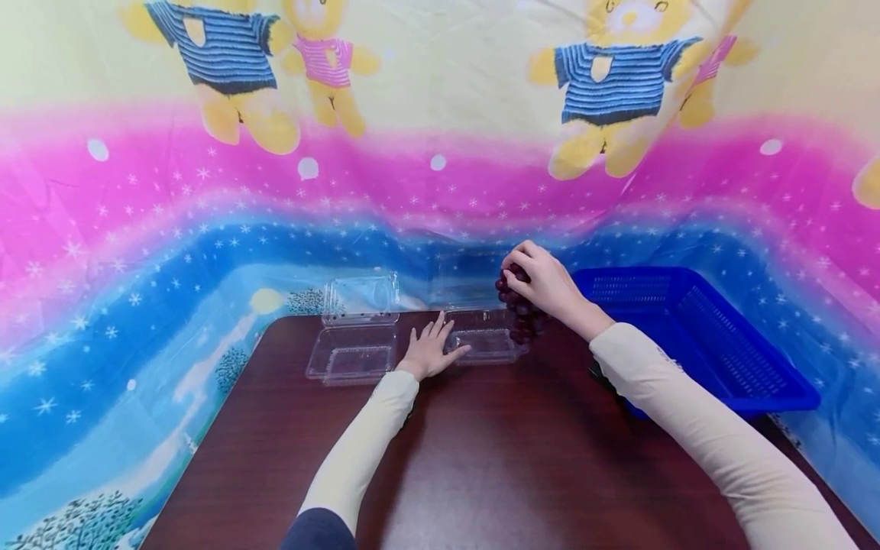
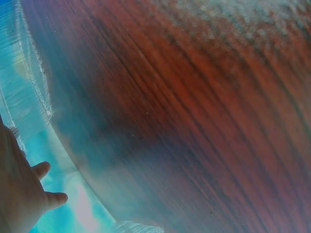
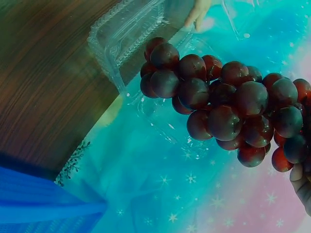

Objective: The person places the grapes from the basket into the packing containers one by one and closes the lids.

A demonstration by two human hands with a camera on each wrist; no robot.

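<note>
A bunch of dark red grapes (image 1: 524, 309) hangs from my right hand (image 1: 546, 284), whose fingers pinch it near the top. In the right wrist view the grapes (image 3: 238, 107) fill the middle, with fingertips (image 3: 301, 187) at the right edge. Below and left of the bunch stands a clear plastic clamshell box (image 1: 481, 353) with its lid raised. My left hand (image 1: 428, 351) has its fingers spread at the left side of that box; whether it touches the wall I cannot tell. The left wrist view shows only part of this hand (image 2: 24, 194).
Another clear clamshell box (image 1: 354, 355) stands open to the left. A blue plastic basket (image 1: 715, 336) with slotted walls is at the right. All rest on the dark brown table (image 1: 481, 458), with a patterned cloth (image 1: 426, 191) hanging behind it.
</note>
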